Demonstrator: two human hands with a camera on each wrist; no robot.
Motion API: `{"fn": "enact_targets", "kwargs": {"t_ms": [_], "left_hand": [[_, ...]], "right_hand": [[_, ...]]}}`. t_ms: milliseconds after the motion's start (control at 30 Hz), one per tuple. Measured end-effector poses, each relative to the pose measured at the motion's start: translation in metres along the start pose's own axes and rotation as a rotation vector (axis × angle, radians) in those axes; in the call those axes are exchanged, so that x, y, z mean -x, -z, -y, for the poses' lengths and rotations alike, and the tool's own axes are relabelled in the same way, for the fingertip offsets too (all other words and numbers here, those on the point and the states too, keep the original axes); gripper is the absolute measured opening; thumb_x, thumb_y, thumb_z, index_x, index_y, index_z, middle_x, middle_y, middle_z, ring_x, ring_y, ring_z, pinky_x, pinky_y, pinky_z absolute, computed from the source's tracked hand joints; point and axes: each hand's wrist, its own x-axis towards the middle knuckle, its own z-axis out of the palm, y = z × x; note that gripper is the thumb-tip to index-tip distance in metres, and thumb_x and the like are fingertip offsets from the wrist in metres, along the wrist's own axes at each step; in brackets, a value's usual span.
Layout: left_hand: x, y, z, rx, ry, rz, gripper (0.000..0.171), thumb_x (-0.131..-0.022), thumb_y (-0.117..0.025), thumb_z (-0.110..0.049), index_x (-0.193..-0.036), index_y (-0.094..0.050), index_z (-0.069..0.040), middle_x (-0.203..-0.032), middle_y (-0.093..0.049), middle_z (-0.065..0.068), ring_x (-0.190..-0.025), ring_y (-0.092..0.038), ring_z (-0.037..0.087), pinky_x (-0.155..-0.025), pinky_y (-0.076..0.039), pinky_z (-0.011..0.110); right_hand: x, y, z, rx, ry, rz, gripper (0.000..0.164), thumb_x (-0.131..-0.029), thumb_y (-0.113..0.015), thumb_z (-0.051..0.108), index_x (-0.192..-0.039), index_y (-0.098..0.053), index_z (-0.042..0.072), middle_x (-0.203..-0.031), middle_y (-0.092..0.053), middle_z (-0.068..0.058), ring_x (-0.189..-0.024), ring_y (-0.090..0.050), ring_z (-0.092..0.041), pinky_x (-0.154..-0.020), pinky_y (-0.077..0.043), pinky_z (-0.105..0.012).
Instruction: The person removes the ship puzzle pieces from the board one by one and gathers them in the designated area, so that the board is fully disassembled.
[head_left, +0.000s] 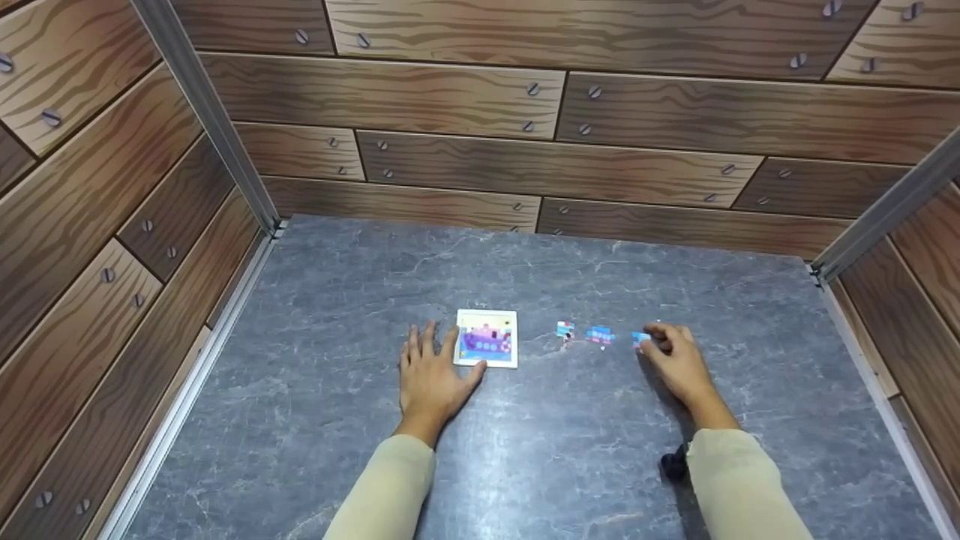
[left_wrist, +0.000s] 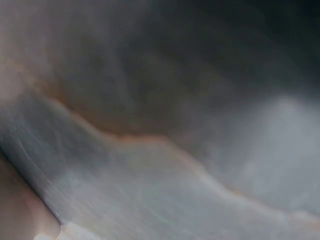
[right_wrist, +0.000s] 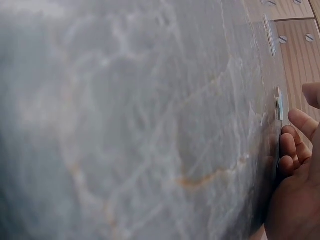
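A small white-framed picture puzzle (head_left: 487,364) lies on the grey marbled table, showing a purple ship on blue. My left hand (head_left: 433,379) rests spread along its left side, index finger at the left edge and thumb at the lower edge. To the right, my right hand (head_left: 681,367) hovers low, thumb and index finger apart at the right side of a blue puzzle piece (head_left: 639,340). In the right wrist view, the other fingers (right_wrist: 288,145) are loosely curled, near a thin piece (right_wrist: 279,104) lying on the table. The left wrist view is mostly blurred tabletop.
Two more loose pieces, a blue-purple one (head_left: 600,335) and a blue-white-red one (head_left: 565,330), lie in a row between the puzzle and my right hand. A small black object (head_left: 674,464) shows beside the right sleeve. Wood-patterned walls (head_left: 450,157) enclose the table.
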Motion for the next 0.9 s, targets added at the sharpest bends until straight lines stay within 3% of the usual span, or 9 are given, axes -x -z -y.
{"fn": "enact_targets", "kwargs": {"t_ms": [133, 233, 367, 600, 800, 900], "left_hand": [[0.0, 0.001, 0.001, -0.003, 0.001, -0.004, 0.09, -0.092, -0.051, -0.086, -0.166, -0.044, -0.035, -0.18, -0.029, 0.012, -0.17, -0.016, 0.044, -0.137, -0.019, 0.062], [-0.001, 0.001, 0.001, -0.006, 0.0, 0.0, 0.09, -0.092, -0.051, -0.086, -0.166, -0.043, -0.035, -0.18, -0.028, 0.012, -0.17, -0.015, 0.044, -0.137, -0.018, 0.062], [0.0, 0.001, 0.0, 0.002, -0.009, -0.01, 0.09, -0.092, -0.053, -0.085, -0.166, -0.044, -0.034, -0.179, -0.029, 0.012, -0.17, -0.016, 0.045, -0.137, -0.019, 0.063], [0.001, 0.0, 0.0, -0.004, -0.008, -0.018, 0.089, -0.093, -0.053, -0.085, -0.165, -0.045, -0.034, -0.179, -0.03, 0.012, -0.17, -0.017, 0.045, -0.136, -0.02, 0.063], [0.001, 0.001, -0.001, 0.002, -0.009, -0.026, 0.088, -0.093, -0.053, -0.085, -0.165, -0.045, -0.034, -0.179, -0.03, 0.012, -0.17, -0.017, 0.045, -0.136, -0.02, 0.064], [0.001, 0.002, -0.002, 0.011, -0.01, -0.026, 0.088, -0.094, -0.053, -0.084, -0.165, -0.046, -0.033, -0.179, -0.03, 0.012, -0.169, -0.017, 0.045, -0.136, -0.021, 0.064]], "right_hand": [[-0.001, 0.0, 0.001, -0.004, -0.002, -0.012, 0.047, -0.111, -0.061, 0.026, -0.15, -0.057, -0.001, -0.142, -0.055, -0.025, -0.122, -0.055, -0.034, -0.105, -0.044, -0.04], [0.0, 0.001, 0.001, -0.025, -0.006, -0.016, 0.049, -0.113, -0.059, 0.028, -0.153, -0.054, 0.0, -0.143, -0.055, -0.024, -0.116, -0.055, -0.027, -0.098, -0.045, -0.028], [0.002, 0.006, 0.003, -0.093, -0.021, -0.017, 0.055, -0.115, -0.055, 0.03, -0.16, -0.045, 0.002, -0.149, -0.047, -0.025, -0.113, -0.052, -0.019, -0.088, -0.044, -0.016], [0.003, -0.002, 0.023, -0.151, -0.007, -0.081, 0.056, -0.114, -0.057, 0.027, -0.163, -0.042, 0.005, -0.151, -0.043, -0.025, -0.107, -0.052, -0.019, -0.084, -0.046, -0.019], [-0.001, -0.026, 0.05, -0.197, 0.134, -0.175, 0.051, -0.106, -0.069, 0.012, -0.152, -0.054, -0.001, -0.139, -0.053, -0.027, -0.097, -0.059, -0.024, -0.085, -0.048, -0.021], [-0.002, -0.04, 0.062, -0.21, 0.203, -0.169, 0.049, -0.102, -0.072, 0.007, -0.148, -0.057, -0.004, -0.136, -0.056, -0.027, -0.094, -0.056, -0.021, -0.085, -0.046, -0.022]]}}
